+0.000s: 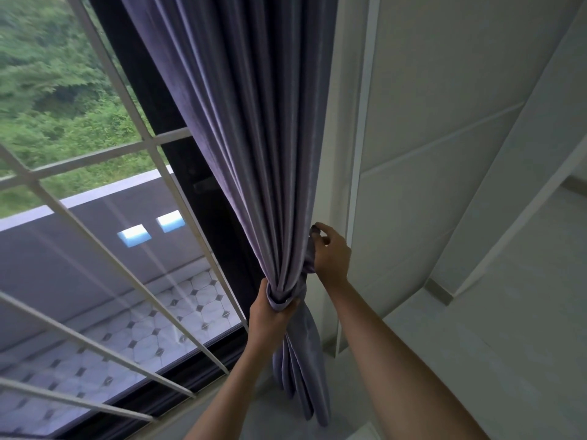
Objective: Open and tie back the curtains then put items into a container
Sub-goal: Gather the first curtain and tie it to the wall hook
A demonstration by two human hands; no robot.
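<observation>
Curtain (241, 128) of purple-grey cloth, gathered into tight folds against white wall (444, 90) at right side of window (79, 185). Cinched low down by matching tie-back (281, 300), wrapped round bundle; loose cloth hanging below, down to floor. Left hand (270, 312) clamped round gathered waist, fingers curled about tie-back and folds. Right hand (332, 252) higher, just beside wall edge, fingers bent and pinching free end of tie-back strip at right side of bundle. Both forearms bare, reaching up from bottom of view. Beyond white window bars (104, 258): tiled balcony floor (178, 315), grey parapet, green trees (54, 90).
</observation>
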